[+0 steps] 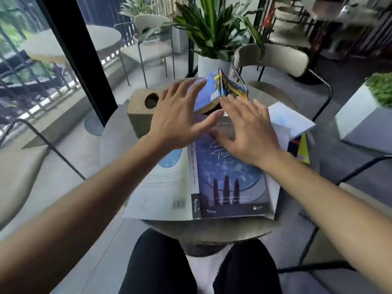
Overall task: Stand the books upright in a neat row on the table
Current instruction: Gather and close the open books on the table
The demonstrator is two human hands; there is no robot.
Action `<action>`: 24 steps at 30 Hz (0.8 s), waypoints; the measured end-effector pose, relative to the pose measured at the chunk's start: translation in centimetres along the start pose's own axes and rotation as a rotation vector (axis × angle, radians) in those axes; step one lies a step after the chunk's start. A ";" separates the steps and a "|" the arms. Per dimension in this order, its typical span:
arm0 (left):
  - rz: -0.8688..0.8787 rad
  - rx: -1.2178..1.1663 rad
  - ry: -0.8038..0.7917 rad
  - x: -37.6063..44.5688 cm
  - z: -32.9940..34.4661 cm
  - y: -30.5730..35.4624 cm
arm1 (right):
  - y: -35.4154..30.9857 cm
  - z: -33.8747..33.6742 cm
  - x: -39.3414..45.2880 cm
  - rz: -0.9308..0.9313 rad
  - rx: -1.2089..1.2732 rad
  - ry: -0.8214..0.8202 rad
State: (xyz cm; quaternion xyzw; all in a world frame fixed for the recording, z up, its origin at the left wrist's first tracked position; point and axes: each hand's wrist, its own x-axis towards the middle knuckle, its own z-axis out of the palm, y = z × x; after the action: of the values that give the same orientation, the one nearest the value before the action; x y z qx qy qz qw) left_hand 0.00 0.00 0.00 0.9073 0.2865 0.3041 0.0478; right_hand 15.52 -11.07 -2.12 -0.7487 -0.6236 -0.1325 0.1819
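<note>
A large book (212, 183) lies face down and spread open on the small round table (212, 228), its blue cover and white back cover up. Behind it a smaller blue and yellow book (214, 92) lies spread open, spine up like a tent. My left hand (178, 115) hovers with fingers apart, its fingertips at that book's left cover. My right hand (246, 128) is spread over the top of the large book, fingertips near the small book's lower edge. Neither hand grips anything. A white book (290, 119) and a dark and yellow book (301, 149) lie at the right.
A wooden box with a round hole (144, 109) stands at the table's far left. A white pot with a leafy plant (212, 66) sits behind the books. Chairs (273, 60) surround the table. My knees (199, 268) are under the near edge.
</note>
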 end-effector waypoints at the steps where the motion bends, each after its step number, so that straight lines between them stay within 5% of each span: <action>1: 0.004 -0.012 0.016 -0.4 -0.1 0.1 | -0.3 0.0 -0.4 -0.013 -0.014 0.022; 11: -0.314 -0.043 -0.202 -2.2 0.0 1.3 | -3.0 -0.2 -3.2 0.080 -0.083 -0.107; 24: -0.572 -0.143 -0.168 -3.0 0.2 3.5 | -4.9 1.2 -6.0 0.136 0.027 -0.136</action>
State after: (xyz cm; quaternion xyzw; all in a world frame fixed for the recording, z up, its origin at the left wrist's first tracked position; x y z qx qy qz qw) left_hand -0.07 -4.54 -0.82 0.8062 0.5029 0.2217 0.2189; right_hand 9.52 -15.09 -5.23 -0.7939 -0.5840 -0.0602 0.1581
